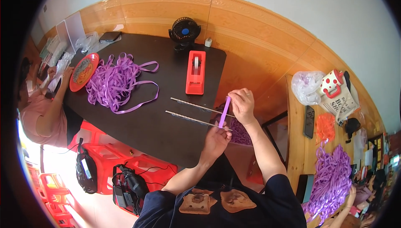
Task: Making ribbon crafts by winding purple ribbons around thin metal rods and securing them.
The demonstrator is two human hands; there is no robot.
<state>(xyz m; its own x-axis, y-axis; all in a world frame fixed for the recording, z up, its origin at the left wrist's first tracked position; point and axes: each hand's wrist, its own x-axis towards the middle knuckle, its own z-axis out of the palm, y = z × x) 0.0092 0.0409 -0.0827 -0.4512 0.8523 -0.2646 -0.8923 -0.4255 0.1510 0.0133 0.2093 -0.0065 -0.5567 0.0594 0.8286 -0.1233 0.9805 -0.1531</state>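
Observation:
My left hand (215, 139) and my right hand (242, 104) stretch a short strip of purple ribbon (224, 112) between them, the right hand pinching its upper end, the left its lower end. The strip hangs over the right edge of a dark table (167, 132). Two thin grey rods (192, 113) lie on the table just left of my hands, their right ends near the ribbon. Beyond them stands a red tape dispenser (195, 73).
A heap of loose purple ribbon (115, 82) lies at the table's left beside a red plate (83, 72), where another person (41, 111) sits. A black desk fan (184, 32) stands at the far edge. More purple ribbon (332, 178) and bags cover a wooden bench on the right. Red stools (125, 161) stand below.

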